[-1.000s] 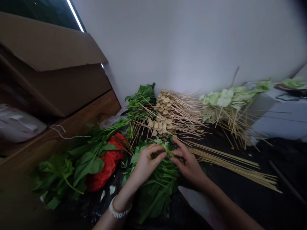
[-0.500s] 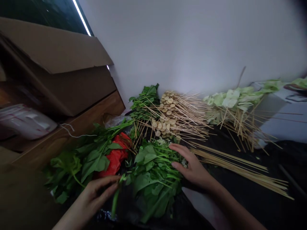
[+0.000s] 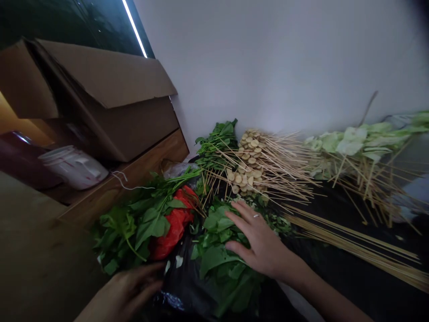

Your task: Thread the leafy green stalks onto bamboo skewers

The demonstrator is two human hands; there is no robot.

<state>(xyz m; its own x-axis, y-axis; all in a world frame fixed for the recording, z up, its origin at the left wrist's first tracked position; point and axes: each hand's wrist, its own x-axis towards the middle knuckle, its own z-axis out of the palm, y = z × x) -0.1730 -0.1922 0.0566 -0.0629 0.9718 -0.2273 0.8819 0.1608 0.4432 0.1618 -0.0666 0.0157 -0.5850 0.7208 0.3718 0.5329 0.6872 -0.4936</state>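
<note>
My right hand point(image 3: 256, 239), with a ring on one finger, lies over a pile of leafy greens point(image 3: 219, 264). Its fingers are stretched out and touch the leaves and stems; its palm side is hidden. Lower left, my left hand point(image 3: 134, 290) is blurred by motion, with fingers and thumb apart and nothing visible between them. Just beyond it lies a second bunch of leafy greens point(image 3: 147, 223) beside a red plastic bag point(image 3: 176, 226). Between the two bunches, white scraps point(image 3: 178, 261) dot the black plastic sheet point(image 3: 191, 290).
Behind the piles lie skewered round slices point(image 3: 250, 165), green bundles point(image 3: 219, 145) and skewered pale cabbage leaves point(image 3: 351, 141). Loose bamboo skewers point(image 3: 355, 241) lie on the right. A cardboard box point(image 3: 127, 129) and a clear plastic jar point(image 3: 75, 167) stand on the wooden ledge at left.
The green stem that was in my left hand is no longer seen there, and that hand has moved down. My right hand has shifted slightly over the pile. The view has turned left.
</note>
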